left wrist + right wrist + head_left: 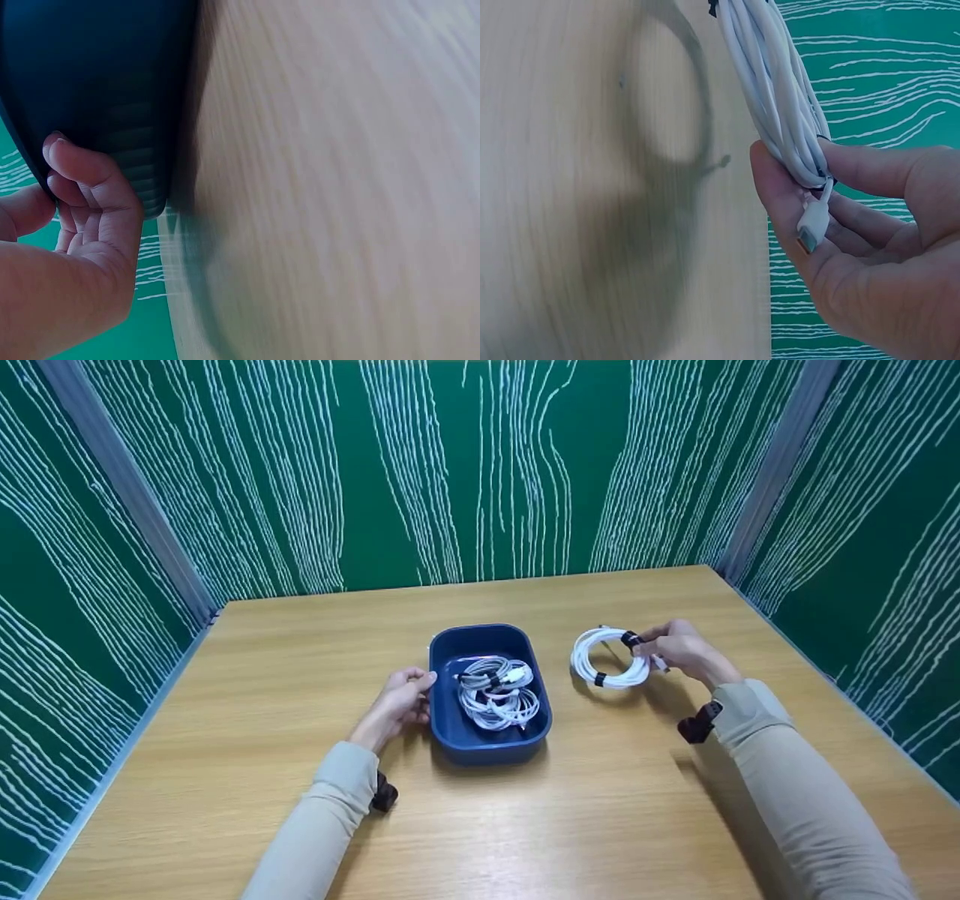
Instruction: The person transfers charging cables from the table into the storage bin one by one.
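A dark blue plastic bin (490,748) stands on the table with coiled cables (499,701) inside, grey and white, bound with black straps. My left hand (401,699) pinches the bin's left rim, thumb on top and fingers curled against the outer wall; the left wrist view shows the hand (90,217) at the bin's wall (97,82). To the right of the bin, a coiled white USB cable (611,679) with black straps is raised over the table. My right hand (686,649) pinches the coil's right side; its plug (812,226) hangs beside the fingers in the right wrist view.
The wooden table (300,675) carries the bin and casts a shadow of the raised coil. Green panels (390,510) with white wavy lines rise along the back and both sides. A small black camera (699,724) is strapped at my right wrist, another (385,793) at my left.
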Tool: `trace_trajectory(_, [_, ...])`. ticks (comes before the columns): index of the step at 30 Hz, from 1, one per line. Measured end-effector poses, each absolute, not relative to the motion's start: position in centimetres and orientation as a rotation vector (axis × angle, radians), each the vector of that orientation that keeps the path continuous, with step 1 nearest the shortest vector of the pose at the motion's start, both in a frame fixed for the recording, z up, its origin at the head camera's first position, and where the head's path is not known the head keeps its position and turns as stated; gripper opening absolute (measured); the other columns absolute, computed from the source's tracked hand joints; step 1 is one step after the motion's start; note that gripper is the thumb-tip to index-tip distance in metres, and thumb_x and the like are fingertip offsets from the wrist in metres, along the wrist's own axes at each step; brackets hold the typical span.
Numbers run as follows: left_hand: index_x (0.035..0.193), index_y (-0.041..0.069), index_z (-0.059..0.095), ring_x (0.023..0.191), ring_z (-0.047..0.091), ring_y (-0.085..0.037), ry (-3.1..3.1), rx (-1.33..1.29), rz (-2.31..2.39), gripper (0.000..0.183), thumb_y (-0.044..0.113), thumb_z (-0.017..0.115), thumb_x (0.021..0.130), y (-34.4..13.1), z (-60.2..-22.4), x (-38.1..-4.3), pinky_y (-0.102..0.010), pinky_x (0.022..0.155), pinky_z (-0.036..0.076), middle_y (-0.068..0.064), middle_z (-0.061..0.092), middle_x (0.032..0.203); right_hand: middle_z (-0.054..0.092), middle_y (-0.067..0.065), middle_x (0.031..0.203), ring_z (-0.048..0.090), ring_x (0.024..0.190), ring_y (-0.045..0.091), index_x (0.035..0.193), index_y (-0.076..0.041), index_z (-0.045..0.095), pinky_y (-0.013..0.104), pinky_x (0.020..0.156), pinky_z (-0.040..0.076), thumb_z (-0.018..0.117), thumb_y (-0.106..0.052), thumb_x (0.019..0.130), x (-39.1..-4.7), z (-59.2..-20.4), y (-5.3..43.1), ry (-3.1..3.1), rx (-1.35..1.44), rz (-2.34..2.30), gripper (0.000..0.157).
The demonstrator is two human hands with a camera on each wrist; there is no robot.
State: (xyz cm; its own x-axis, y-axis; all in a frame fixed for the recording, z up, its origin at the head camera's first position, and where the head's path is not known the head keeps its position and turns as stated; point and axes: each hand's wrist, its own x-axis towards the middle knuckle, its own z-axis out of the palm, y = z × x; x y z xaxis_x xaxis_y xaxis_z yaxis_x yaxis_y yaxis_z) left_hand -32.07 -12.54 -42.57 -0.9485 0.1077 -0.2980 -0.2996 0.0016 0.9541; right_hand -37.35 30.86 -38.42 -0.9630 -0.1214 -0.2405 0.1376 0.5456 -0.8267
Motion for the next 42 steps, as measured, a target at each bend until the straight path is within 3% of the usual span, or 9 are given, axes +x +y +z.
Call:
trace_trajectory(6, [0.098, 0.006, 0.050, 0.052, 0.046, -0.012, 1.998, -0.216, 2.023, 0.013, 0.019, 0.051, 0.100, -12.5, -42.5, -32.0, -0.022, 0.045, 0.041, -0.001, 0.050, 0.071, 0.068, 0.003, 0.093, 0.063, 0.076, 0.009, 0.133, 0.011, 0.046, 0.022, 0.068, 0.053, 0.062, -0.006, 0.091, -37.2, -38.1, 30.3, 2.493, 0.016, -1.416, 0.049])
trace_trajectory(14, [0.100, 0.004, 0.049, 0.049, 0.044, -0.012, 2.002, -0.195, 2.020, 0.016, 0.020, 0.050, 0.100, -12.5, -42.9, -32.0, -0.021, 0.043, 0.040, 0.000, 0.048, 0.068, 0.067, -0.004, 0.079, 0.060, 0.064, 0.005, 0.127, 0.015, 0.046, 0.018, 0.052, 0.043, 0.061, -0.001, 0.089, -37.1, -38.3, 29.9, 2.437, -0.031, -1.517, 0.044])
trace_trajectory(20, [0.103, 0.003, 0.051, 0.050, 0.045, -0.011, 2.021, -0.208, 2.006, 0.017, 0.020, 0.051, 0.100, -12.4, -43.1, -31.8, -0.021, 0.044, 0.041, -0.001, 0.050, 0.072, 0.067, -0.003, 0.081, 0.062, 0.067, 0.007, 0.129, 0.015, 0.045, 0.019, 0.057, 0.049, 0.061, 0.000, 0.089, -36.8, -38.0, 29.5, 2.421, -0.025, -1.508, 0.045])
trace_trajectory(27, [0.105, 0.003, 0.051, 0.050, 0.046, -0.012, 2.021, -0.204, 2.010, 0.019, 0.021, 0.051, 0.100, -12.4, -43.2, -31.9, -0.021, 0.044, 0.041, -0.001, 0.050, 0.072, 0.068, -0.003, 0.082, 0.061, 0.066, 0.007, 0.129, 0.013, 0.047, 0.018, 0.052, 0.043, 0.063, -0.002, 0.088, -36.8, -38.0, 29.4, 2.429, -0.041, -1.510, 0.046])
trace_trajectory(37, [0.108, 0.002, 0.051, 0.052, 0.046, -0.012, 2.033, -0.205, 2.001, 0.022, 0.022, 0.050, 0.101, -12.5, -42.6, -32.0, -0.022, 0.045, 0.042, -0.001, 0.050, 0.072, 0.069, 0.000, 0.086, 0.062, 0.070, 0.008, 0.125, 0.011, 0.052, 0.020, 0.062, 0.052, 0.064, -0.002, 0.089, -37.0, -37.3, 28.8, 2.454, -0.072, -1.516, 0.040])
trace_trajectory(42, [0.100, 0.005, 0.050, 0.049, 0.046, -0.012, 2.006, -0.195, 2.016, 0.015, 0.020, 0.050, 0.101, -12.5, -42.8, -31.9, -0.021, 0.044, 0.041, 0.000, 0.050, 0.067, 0.068, -0.006, 0.078, 0.061, 0.063, 0.005, 0.125, 0.013, 0.051, 0.016, 0.051, 0.043, 0.063, -0.001, 0.088, -37.0, -37.4, 28.3, 2.425, -0.108, -1.544, 0.041])
